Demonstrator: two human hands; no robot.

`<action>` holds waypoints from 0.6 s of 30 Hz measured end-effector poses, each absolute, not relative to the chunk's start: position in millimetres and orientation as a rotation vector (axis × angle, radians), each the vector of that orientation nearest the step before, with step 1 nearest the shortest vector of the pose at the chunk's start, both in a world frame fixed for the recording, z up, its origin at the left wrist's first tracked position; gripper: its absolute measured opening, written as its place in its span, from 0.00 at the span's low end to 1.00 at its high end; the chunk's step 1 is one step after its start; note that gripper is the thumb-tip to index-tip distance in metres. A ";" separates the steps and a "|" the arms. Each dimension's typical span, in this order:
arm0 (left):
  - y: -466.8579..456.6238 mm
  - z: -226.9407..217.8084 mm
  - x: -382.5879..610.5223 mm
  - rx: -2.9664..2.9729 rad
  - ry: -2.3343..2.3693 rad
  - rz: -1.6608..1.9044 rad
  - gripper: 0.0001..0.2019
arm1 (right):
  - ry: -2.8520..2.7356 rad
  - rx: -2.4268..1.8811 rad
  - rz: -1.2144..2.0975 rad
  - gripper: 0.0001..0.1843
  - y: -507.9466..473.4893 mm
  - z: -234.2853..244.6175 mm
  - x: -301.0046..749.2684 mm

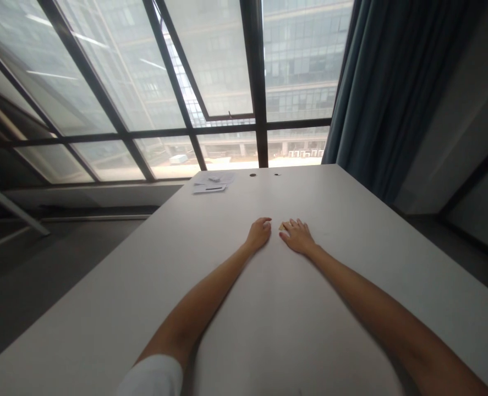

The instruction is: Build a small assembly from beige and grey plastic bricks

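Observation:
My left hand (259, 232) rests on the white table (227, 308), its fingers curled and its index finger and thumb pointing toward the right hand. A tiny pale spot shows between that thumb and finger, too small to make out. Just to the right, my right hand (298, 236) lies palm down with its fingers spread. Under its index finger and thumb is a small, flat tan piece (283, 226), partly covered by the fingers. Its kind is unclear. A narrow gap separates the two hands.
White papers (210, 187) with a dark, pen-like strip and a small pale object lie at the table's far left corner. Two dark round holes (252, 175) sit near the far edge. Beyond are large windows and, at right, a blue-grey curtain (376, 104).

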State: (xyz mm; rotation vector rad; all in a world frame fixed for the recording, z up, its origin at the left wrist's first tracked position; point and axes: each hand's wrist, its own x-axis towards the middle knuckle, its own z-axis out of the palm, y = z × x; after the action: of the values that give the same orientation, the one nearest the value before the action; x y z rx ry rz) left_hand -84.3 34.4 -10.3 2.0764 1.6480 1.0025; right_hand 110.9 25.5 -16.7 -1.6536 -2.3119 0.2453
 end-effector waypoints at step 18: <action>-49.8 -5.7 -192.4 2.103 1.694 0.776 0.28 | -1.854 -1.158 0.822 0.38 9.2 -5.7 -21.9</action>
State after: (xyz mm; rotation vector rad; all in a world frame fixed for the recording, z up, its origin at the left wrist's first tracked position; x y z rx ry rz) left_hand -192.4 -49.8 -5.7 2.1032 1.6939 0.7756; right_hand -21.9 9.2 -5.7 -1.1581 -1.8536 0.8221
